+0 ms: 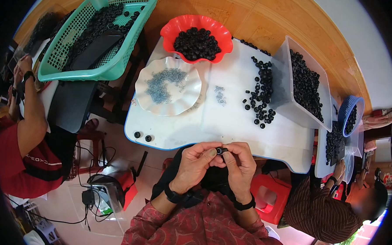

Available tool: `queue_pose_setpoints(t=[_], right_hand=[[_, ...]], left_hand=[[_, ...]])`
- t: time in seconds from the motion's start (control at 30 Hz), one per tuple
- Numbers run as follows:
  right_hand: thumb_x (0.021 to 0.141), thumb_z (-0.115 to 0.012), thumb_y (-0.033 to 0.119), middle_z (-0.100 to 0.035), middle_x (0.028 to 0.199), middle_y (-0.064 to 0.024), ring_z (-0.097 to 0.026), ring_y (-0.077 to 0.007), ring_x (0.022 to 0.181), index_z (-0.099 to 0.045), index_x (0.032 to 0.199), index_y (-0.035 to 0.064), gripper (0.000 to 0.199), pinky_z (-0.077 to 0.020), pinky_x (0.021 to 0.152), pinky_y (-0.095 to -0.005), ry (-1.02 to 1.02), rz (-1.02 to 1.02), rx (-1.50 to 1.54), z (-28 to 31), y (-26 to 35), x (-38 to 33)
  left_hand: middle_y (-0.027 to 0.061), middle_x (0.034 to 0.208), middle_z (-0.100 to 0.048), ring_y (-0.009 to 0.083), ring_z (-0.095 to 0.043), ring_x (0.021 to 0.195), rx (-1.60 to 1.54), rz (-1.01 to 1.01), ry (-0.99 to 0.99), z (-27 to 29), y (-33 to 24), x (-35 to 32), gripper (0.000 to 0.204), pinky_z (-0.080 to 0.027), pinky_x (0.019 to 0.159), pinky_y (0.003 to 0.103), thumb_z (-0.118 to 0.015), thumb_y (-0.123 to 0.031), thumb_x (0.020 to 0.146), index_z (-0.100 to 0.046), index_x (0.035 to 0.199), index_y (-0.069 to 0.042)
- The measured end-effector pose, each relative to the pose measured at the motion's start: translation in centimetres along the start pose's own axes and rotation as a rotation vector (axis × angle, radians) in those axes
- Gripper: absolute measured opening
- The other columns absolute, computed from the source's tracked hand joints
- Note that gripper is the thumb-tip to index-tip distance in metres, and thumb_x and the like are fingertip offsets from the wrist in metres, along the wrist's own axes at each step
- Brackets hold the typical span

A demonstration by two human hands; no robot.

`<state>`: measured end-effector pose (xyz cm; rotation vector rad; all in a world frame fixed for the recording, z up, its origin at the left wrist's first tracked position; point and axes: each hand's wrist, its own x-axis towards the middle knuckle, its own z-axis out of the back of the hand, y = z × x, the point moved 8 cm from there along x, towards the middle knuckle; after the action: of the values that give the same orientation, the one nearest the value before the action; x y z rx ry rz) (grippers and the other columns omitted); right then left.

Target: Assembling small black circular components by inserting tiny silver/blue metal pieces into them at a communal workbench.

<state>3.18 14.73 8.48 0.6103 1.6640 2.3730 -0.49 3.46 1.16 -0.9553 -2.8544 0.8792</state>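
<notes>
Between the fingertips of both hands is a small round black part with a hole in its end. My left hand pinches it from one side, and my right hand closes on it from the other. Both hands are just off the near edge of the white table. Beyond them lies a small group of tiny clear pieces. A white scalloped plate holds many more such pieces. Two black parts rest near the table's left front corner, and loose black parts are scattered on the right.
A red scalloped bowl and a clear plastic bin, both with black parts, stand at the back and right. A green basket is at the left. Other people sit on both sides; a red stool is right of me.
</notes>
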Motion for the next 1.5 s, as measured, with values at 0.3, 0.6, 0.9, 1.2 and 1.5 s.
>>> queue_pose_setpoints(t=[0.3, 0.6, 0.9, 1.2, 1.5], right_hand=[[0.088, -0.063, -0.005, -0.059, 0.097, -0.0092, -0.062, -0.0168, 0.085, -0.065, 0.100, 0.0001, 0.013, -0.0495, 0.076, -0.0258, 0.033, 0.006, -0.028, -0.3, 0.0, -0.2], [0.087, -0.064, -0.007, -0.059, 0.099, -0.0109, -0.064, -0.0198, 0.085, -0.064, 0.100, -0.0009, 0.015, -0.0536, 0.071, -0.0292, 0.034, 0.018, -0.107, -0.7, 1.0, 0.2], [0.083, -0.066, -0.007, -0.059, 0.097, -0.0132, -0.062, -0.0277, 0.085, -0.063, 0.099, 0.0002, 0.018, -0.0523, 0.071, -0.0323, 0.044, 0.231, -0.304, -1.3, 2.5, 0.0], [0.075, -0.068, -0.008, -0.060, 0.095, -0.0126, -0.057, -0.0305, 0.085, -0.061, 0.097, 0.0008, 0.025, -0.0473, 0.072, -0.0380, 0.013, 0.359, -0.452, -1.7, 2.7, -0.6], [0.081, -0.065, -0.009, -0.059, 0.094, -0.0146, -0.062, -0.0293, 0.079, -0.063, 0.100, -0.0003, 0.021, -0.0520, 0.067, -0.0336, 0.038, 0.204, -0.435, -1.6, 1.7, -0.8]], left_hand=[[0.0094, 0.100, -0.067, 0.0121, -0.065, 0.079, 0.008, -0.007, -0.004, 0.7, 0.2, 0.2, 0.023, -0.060, 0.076, 0.030, -0.055, -0.005, 0.098, -0.063, 0.118, 0.003], [0.0098, 0.098, -0.068, 0.0134, -0.067, 0.080, 0.133, -0.046, -0.081, 0.6, -0.5, -0.1, 0.022, -0.058, 0.076, 0.028, -0.056, -0.004, 0.098, -0.062, 0.117, 0.004], [0.0104, 0.104, -0.069, 0.0127, -0.066, 0.088, 0.349, -0.089, -0.164, 0.4, -1.4, -0.6, 0.025, -0.057, 0.080, 0.027, -0.061, -0.003, 0.095, -0.064, 0.118, 0.004], [0.0064, 0.097, -0.068, 0.0086, -0.062, 0.085, 0.284, -0.087, -0.133, 0.4, -1.1, -0.4, 0.027, -0.053, 0.079, 0.023, -0.067, 0.001, 0.089, -0.064, 0.116, 0.005], [0.0035, 0.095, -0.067, 0.0067, -0.061, 0.085, 0.628, -0.088, -0.171, 0.3, -1.3, -0.6, 0.026, -0.052, 0.077, 0.021, -0.064, -0.005, 0.094, -0.063, 0.118, 0.004]])
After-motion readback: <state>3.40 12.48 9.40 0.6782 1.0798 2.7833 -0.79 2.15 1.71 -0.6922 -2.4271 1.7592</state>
